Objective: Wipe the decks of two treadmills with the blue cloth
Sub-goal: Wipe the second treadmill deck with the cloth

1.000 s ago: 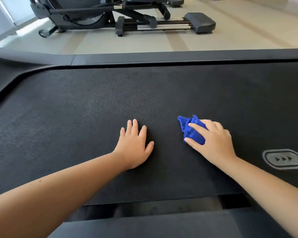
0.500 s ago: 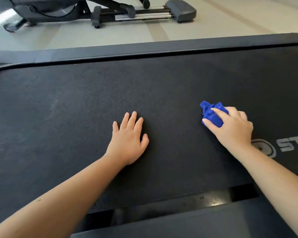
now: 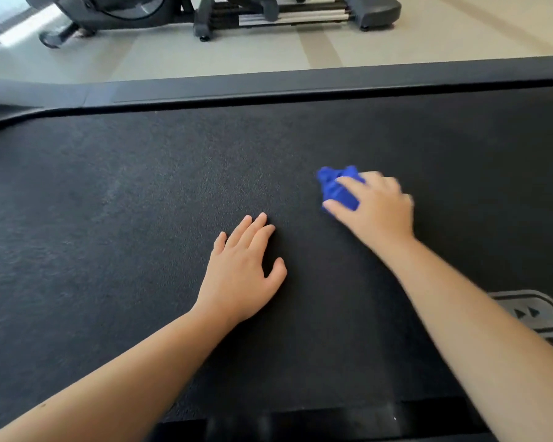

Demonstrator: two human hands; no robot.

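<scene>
A black treadmill deck (image 3: 125, 218) fills most of the view. My left hand (image 3: 243, 272) lies flat on the belt near the middle, fingers straight and together. To its right, my right hand (image 3: 374, 208) grips a bunched blue cloth (image 3: 336, 188) and presses it on the belt; the hand is blurred by motion. Only the cloth's left part shows past my fingers.
The deck's dark side rail (image 3: 300, 84) runs along the far edge, with pale floor beyond. Another exercise machine (image 3: 224, 11) stands on that floor. A grey printed arrow logo (image 3: 530, 312) marks the belt at the right. The near side rail (image 3: 300, 425) lies at the bottom.
My right hand slid the blue cloth right across the belt, then back left. My left hand stayed flat on the belt. The view shifted with my head.
</scene>
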